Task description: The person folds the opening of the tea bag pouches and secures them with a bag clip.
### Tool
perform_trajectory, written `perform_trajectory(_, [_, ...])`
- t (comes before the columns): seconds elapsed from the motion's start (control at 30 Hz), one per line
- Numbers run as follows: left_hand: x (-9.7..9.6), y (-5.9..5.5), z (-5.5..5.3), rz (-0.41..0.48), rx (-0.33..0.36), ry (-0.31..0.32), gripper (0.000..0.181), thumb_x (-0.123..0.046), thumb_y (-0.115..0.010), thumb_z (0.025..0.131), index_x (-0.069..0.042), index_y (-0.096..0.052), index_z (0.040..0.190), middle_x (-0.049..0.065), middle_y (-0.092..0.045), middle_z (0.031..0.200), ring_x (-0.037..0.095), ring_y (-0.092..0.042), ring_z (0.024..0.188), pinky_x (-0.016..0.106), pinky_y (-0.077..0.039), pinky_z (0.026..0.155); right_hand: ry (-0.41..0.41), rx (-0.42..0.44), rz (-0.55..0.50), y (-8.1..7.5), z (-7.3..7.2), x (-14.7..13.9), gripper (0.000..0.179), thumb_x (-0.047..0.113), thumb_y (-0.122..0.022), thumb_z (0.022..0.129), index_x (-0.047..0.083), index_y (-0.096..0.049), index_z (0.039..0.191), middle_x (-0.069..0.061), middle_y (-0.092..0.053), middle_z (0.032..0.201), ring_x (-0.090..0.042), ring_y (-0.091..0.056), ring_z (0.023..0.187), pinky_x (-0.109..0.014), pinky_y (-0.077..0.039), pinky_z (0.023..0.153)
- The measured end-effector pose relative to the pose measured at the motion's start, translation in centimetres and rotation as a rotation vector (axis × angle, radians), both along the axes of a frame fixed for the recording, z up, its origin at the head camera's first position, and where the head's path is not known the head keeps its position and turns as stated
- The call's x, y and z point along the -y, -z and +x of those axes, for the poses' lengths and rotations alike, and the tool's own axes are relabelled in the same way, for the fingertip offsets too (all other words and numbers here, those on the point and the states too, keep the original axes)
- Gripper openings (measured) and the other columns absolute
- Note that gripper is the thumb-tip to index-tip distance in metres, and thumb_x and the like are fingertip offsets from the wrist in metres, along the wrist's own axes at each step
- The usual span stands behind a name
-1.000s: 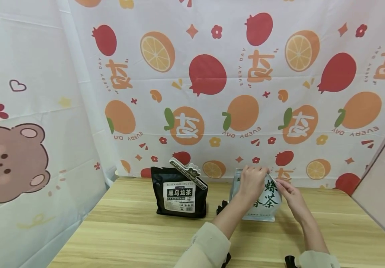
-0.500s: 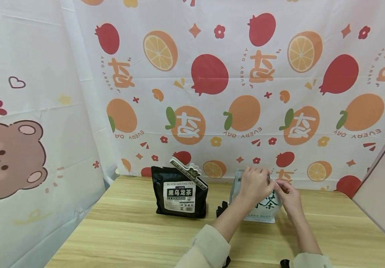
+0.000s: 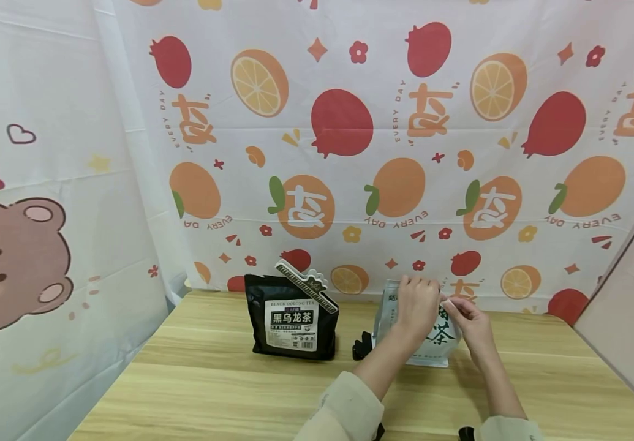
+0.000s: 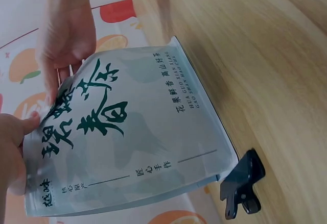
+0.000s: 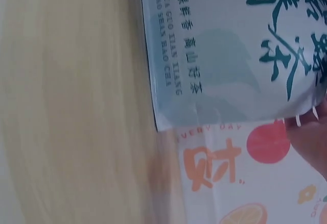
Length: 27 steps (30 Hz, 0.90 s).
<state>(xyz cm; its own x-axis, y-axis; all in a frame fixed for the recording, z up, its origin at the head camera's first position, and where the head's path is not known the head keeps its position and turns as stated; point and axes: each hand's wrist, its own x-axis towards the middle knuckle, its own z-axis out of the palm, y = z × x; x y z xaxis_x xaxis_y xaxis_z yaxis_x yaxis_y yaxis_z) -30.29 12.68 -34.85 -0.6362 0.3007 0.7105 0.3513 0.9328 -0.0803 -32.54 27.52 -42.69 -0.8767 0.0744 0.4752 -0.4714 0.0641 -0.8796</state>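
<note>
A pale blue-green tea bag (image 3: 387,313) with green lettering stands upright on the table. My left hand (image 3: 419,309) grips its top edge with the thumb across the printed front, which shows in the left wrist view. Close beside it, my right hand (image 3: 475,327) pinches the upper right corner and holds it folded inward. In the right wrist view, fingers (image 5: 309,132) of that hand show at the bag's far corner. A black clip (image 4: 242,185) lies on the table by the bag's lower left corner.
To the left stands a black oolong tea bag (image 3: 294,321) with a white and gold clip (image 3: 308,286) slanted across its top right corner. The wooden table (image 3: 195,380) ends at a fruit-printed cloth (image 3: 372,245) behind, and another cloth (image 3: 96,257) hangs at the left.
The right hand has moved inward toward the left hand, folding the bag's upper right corner over. The left hand keeps its grip at the top. The black oolong bag has not moved.
</note>
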Motion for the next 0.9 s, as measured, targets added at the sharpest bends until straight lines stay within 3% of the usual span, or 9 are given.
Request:
perform_trajectory(0.23, [-0.1, 0.1, -0.6, 0.052, -0.042, 0.03, 0.019, -0.043, -0.065, 0.082, -0.025, -0.071, 0.084, -0.014, -0.066, 0.079, 0.002, -0.056, 0.07, 0.02, -0.027, 0.061, -0.069, 0.122, 0.076, -1.1, 1.3, -0.9, 0.024, 0.016, -0.058, 0.092, 0.004, -0.061, 0.113, 0.013, -0.06, 0.099, 0.0, -0.053, 0.091, -0.014, -0.041, 0.077])
perform_trajectory(0.43, [-0.1, 0.1, -0.6, 0.107, 0.004, 0.06, 0.016, -0.04, -0.065, 0.084, -0.025, -0.071, 0.087, -0.014, -0.066, 0.08, 0.002, -0.055, 0.071, 0.02, -0.026, 0.062, -0.018, 0.13, 0.03, -0.8, 0.9, -0.7, 0.018, 0.011, -0.062, 0.089, 0.007, -0.066, 0.106, 0.014, -0.063, 0.091, 0.0, -0.056, 0.085, -0.014, -0.044, 0.073])
perform_trajectory(0.5, [-0.2, 0.1, -0.5, 0.12, 0.021, 0.061, 0.015, -0.039, -0.065, 0.084, -0.025, -0.071, 0.087, -0.014, -0.066, 0.08, 0.002, -0.055, 0.072, 0.02, -0.026, 0.063, 0.0, 0.11, 0.001, 0.3, 0.0, -1.0, 0.021, 0.013, -0.065, 0.086, 0.005, -0.067, 0.106, 0.012, -0.064, 0.093, -0.001, -0.058, 0.087, -0.015, -0.045, 0.073])
perform_trajectory(0.63, [-0.3, 0.1, -0.4, 0.14, 0.035, 0.064, 0.014, -0.038, -0.065, 0.084, -0.026, -0.071, 0.086, -0.014, -0.066, 0.08, 0.002, -0.054, 0.072, 0.02, -0.026, 0.064, 0.016, 0.048, -0.052, 4.8, -4.3, -3.1, 0.026, 0.016, -0.069, 0.084, 0.004, -0.068, 0.107, 0.005, -0.066, 0.1, -0.003, -0.059, 0.093, -0.014, -0.045, 0.075])
perform_trajectory(0.7, [-0.3, 0.1, -0.4, 0.144, 0.033, 0.067, 0.013, -0.037, -0.065, 0.084, -0.026, -0.071, 0.086, -0.015, -0.066, 0.08, 0.002, -0.054, 0.072, 0.02, -0.026, 0.064, 0.07, 0.041, -0.07, 6.9, -6.4, -4.0, 0.027, 0.015, -0.07, 0.082, 0.002, -0.068, 0.106, 0.001, -0.067, 0.101, -0.006, -0.06, 0.094, -0.015, -0.046, 0.074])
perform_trajectory(0.77, [-0.3, 0.1, -0.4, 0.144, 0.029, 0.072, 0.013, -0.037, -0.066, 0.084, -0.026, -0.072, 0.086, -0.015, -0.066, 0.081, 0.001, -0.055, 0.072, 0.02, -0.026, 0.064, 0.12, 0.041, -0.061, 7.9, -7.5, -4.4, 0.028, 0.016, -0.071, 0.082, 0.002, -0.068, 0.105, -0.001, -0.067, 0.101, -0.008, -0.06, 0.095, -0.015, -0.046, 0.074])
perform_trajectory(0.83, [-0.2, 0.1, -0.4, 0.143, 0.034, 0.081, 0.014, -0.038, -0.065, 0.084, -0.026, -0.072, 0.087, -0.015, -0.066, 0.082, 0.001, -0.055, 0.073, 0.019, -0.026, 0.065, 0.141, 0.056, -0.044, 7.3, -6.7, -4.0, 0.028, 0.018, -0.071, 0.081, 0.003, -0.068, 0.105, 0.001, -0.068, 0.099, -0.007, -0.06, 0.093, -0.015, -0.046, 0.073])
perform_trajectory(0.9, [-0.2, 0.1, -0.4, 0.148, 0.045, 0.095, 0.015, -0.038, -0.065, 0.084, -0.026, -0.072, 0.089, -0.015, -0.066, 0.084, 0.001, -0.055, 0.073, 0.018, -0.027, 0.065, 0.12, 0.06, 0.005, 5.2, -4.6, -3.1, 0.03, 0.021, -0.07, 0.083, 0.003, -0.068, 0.106, 0.004, -0.067, 0.098, -0.005, -0.06, 0.091, -0.015, -0.046, 0.073])
